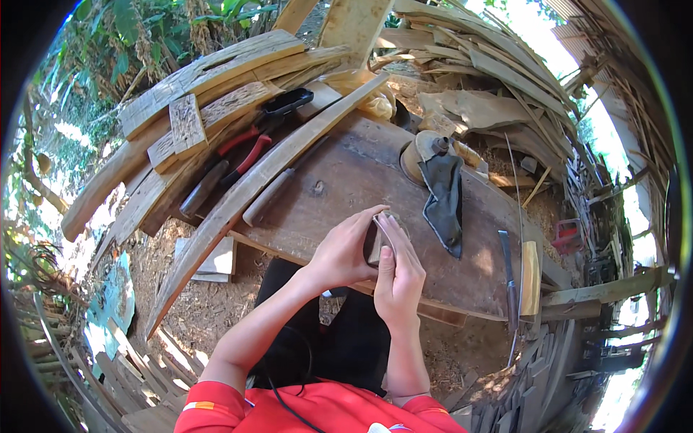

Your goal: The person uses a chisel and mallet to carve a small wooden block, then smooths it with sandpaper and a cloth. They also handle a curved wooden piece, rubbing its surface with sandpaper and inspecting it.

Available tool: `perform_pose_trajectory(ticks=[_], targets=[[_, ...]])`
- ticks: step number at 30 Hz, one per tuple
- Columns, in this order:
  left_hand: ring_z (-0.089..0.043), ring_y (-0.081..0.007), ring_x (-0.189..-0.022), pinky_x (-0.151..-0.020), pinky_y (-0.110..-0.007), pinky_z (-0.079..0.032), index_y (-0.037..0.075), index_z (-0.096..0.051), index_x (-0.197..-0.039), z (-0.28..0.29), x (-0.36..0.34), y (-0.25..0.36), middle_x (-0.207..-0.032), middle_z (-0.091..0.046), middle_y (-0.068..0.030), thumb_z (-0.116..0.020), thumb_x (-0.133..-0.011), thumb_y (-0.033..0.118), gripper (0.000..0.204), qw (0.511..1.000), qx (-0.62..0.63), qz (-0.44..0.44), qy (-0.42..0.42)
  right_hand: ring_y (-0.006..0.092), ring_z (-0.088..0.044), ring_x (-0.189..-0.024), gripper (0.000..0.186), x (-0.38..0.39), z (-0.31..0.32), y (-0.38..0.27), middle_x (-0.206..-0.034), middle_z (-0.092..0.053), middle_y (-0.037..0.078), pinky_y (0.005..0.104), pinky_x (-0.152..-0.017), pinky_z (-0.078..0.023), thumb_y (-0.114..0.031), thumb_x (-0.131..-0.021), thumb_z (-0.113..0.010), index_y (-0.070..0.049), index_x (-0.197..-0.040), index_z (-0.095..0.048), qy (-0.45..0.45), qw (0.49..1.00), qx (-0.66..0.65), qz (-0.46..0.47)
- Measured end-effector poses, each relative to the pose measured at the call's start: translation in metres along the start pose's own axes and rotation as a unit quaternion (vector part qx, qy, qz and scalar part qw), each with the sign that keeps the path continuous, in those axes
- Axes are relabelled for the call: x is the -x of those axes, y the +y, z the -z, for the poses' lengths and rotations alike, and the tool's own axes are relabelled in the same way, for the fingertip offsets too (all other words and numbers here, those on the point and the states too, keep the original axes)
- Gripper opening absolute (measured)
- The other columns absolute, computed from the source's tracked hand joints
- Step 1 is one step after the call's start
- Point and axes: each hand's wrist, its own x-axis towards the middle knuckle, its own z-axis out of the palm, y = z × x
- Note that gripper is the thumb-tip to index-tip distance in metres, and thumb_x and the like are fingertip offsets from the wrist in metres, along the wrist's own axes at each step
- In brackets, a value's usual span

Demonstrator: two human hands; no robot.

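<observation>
My left hand [343,249] and my right hand [397,278] are closed around a small flat block-like piece [375,245] over the near edge of the wooden bench [336,180]; fingers hide much of it, and its material is unclear. Just beyond them, a dark cloth [444,202] drapes from a round tan object [415,155] with a dark fitting. To the right lie a long chisel-like tool [509,285] and a pale wood block [529,278]. A wooden-handled tool [267,198] rests at the bench's left.
A long curved plank [216,224] crosses the bench's left side. Stacked boards [202,79], red-handled tools [249,155] and a black case [285,101] lie at the upper left, more timber [491,79] at the back right. A red object [567,234] sits right of the bench.
</observation>
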Motion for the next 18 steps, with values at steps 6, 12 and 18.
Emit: perform_pose_trajectory(ticks=[6,12,18], targets=[[-0.047,-0.0467,-0.147,-0.125,-0.056,-0.035,0.002,-0.046,-0.157,-0.004,0.002,-0.010,-0.154,-0.056,-0.0259,-0.078,-0.083,0.032,0.086,0.996,-0.066,-0.051,-0.024,0.0433,-0.057,-0.142,0.039,0.006,-0.002,0.005,-0.146,-0.065,0.024,0.0525,-0.120,-0.043,-0.011,-0.107,-0.056,0.005,-0.143,-0.064,-0.047,0.993,0.073,0.083],[-0.039,-0.0465,-0.154,-0.131,-0.064,-0.019,0.002,-0.060,-0.145,-0.005,-0.001,-0.012,-0.154,-0.058,-0.0192,-0.074,-0.087,0.036,0.069,0.986,-0.156,-0.064,-0.017,0.0424,-0.055,-0.144,0.041,0.006,0.001,0.008,-0.150,-0.062,0.022,0.0528,-0.121,-0.041,-0.011,-0.108,-0.056,0.004,-0.145,-0.063,-0.049,0.991,0.085,0.087],[-0.038,-0.0447,-0.155,-0.132,-0.064,-0.019,0.002,-0.066,-0.137,-0.005,-0.002,-0.011,-0.144,-0.066,-0.0195,-0.075,-0.086,0.033,0.060,0.993,-0.105,-0.043,-0.012,0.0420,-0.055,-0.144,0.041,-0.004,0.008,0.021,-0.150,-0.063,0.022,0.0530,-0.121,-0.041,-0.011,-0.107,-0.056,0.003,-0.145,-0.063,-0.050,0.990,0.109,0.070]])
